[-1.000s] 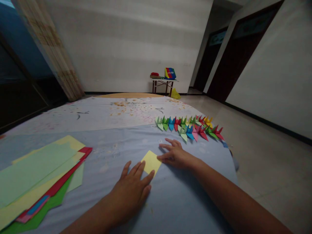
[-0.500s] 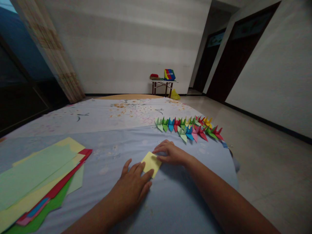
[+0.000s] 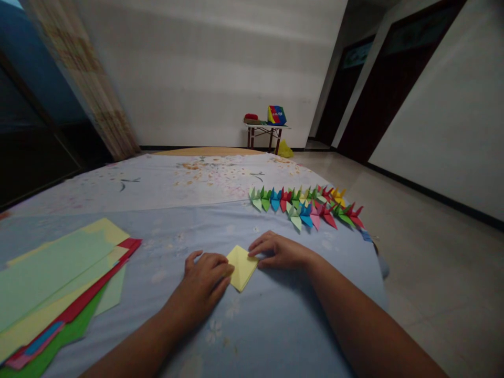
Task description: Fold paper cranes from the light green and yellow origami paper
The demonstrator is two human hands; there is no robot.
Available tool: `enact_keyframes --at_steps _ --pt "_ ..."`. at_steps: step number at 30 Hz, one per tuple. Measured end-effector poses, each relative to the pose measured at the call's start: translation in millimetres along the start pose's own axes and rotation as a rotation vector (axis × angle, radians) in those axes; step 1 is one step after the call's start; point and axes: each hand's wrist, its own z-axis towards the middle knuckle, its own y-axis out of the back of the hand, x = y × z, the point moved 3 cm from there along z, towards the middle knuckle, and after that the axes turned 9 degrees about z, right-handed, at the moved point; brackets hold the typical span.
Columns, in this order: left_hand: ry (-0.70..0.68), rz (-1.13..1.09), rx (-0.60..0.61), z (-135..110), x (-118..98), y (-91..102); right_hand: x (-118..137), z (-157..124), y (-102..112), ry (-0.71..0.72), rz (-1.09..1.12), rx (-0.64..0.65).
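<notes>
A small yellow folded paper (image 3: 241, 266) lies on the pale blue cloth (image 3: 275, 320) in front of me. My left hand (image 3: 205, 282) rests at its left edge, fingers curled and fingertips pressing on the paper. My right hand (image 3: 277, 251) is at its right corner, fingers bent together and pinching or pressing that edge. Both forearms reach in from the bottom of the view.
A row of several coloured folded paper birds (image 3: 305, 204) lies beyond my right hand. A stack of large coloured paper sheets (image 3: 51, 283) lies at the left. The cloth's right edge drops to a tiled floor (image 3: 433, 262). A small table (image 3: 265, 131) stands by the far wall.
My left hand has drawn back and curled its fingers at the paper's left edge. My right hand's fingers have curled onto the right corner. The paper now shows a raised fold.
</notes>
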Motion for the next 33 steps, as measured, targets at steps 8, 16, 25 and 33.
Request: enact_keyframes --at_steps 8,16,25,33 --pt "-0.019 0.024 -0.001 0.2 -5.2 5.3 5.3 2.3 1.9 0.022 0.012 -0.011" --pt "-0.052 0.001 0.021 2.7 -14.2 12.0 1.7 3.1 1.0 0.004 0.003 -0.015" --pt "-0.057 -0.032 0.05 1.7 -16.0 11.8 9.3 0.0 3.4 0.009 -0.025 0.024" --pt "-0.074 -0.038 0.012 0.3 -10.8 3.5 8.4 0.3 4.5 0.0 0.013 0.082"
